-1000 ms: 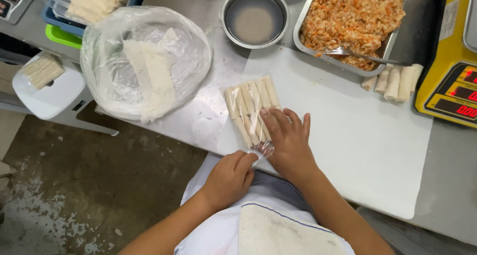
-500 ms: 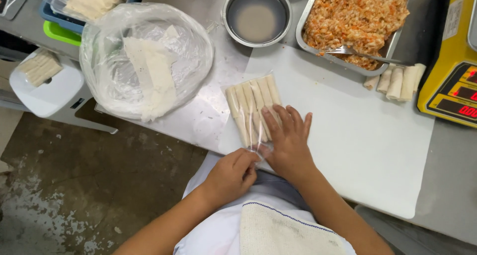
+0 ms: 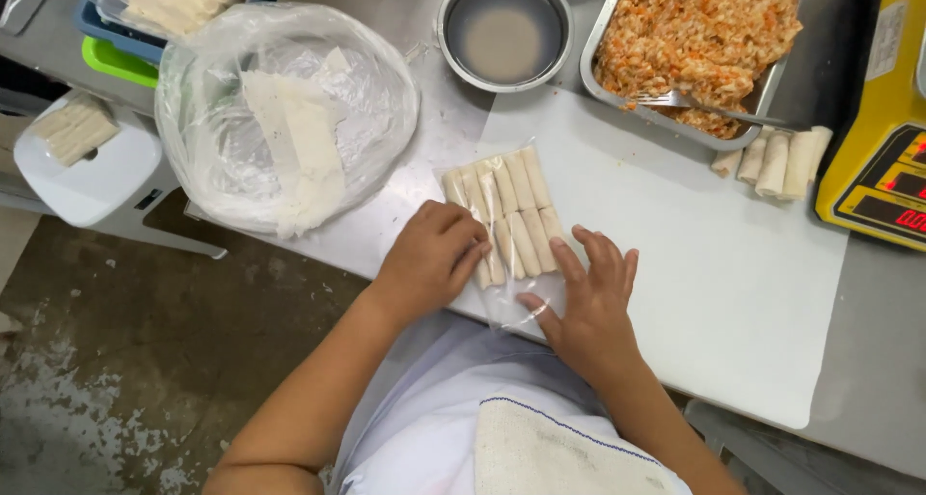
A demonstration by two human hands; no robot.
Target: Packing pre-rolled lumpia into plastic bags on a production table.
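Spring rolls in clear bag near counter front edge, on white board. Left hand curled over rolls' left end; right hand flat, fingers spread, pressing bag's open end.

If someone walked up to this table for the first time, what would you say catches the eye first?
Probably the clear packet of pale rolls at the middle of the white board, with the left hand on its near left end and the right hand flat beside its open end. Next comes the metal tray of orange filling with a fork in it, top right, and the big plastic-covered bowl of wrappers to the left.
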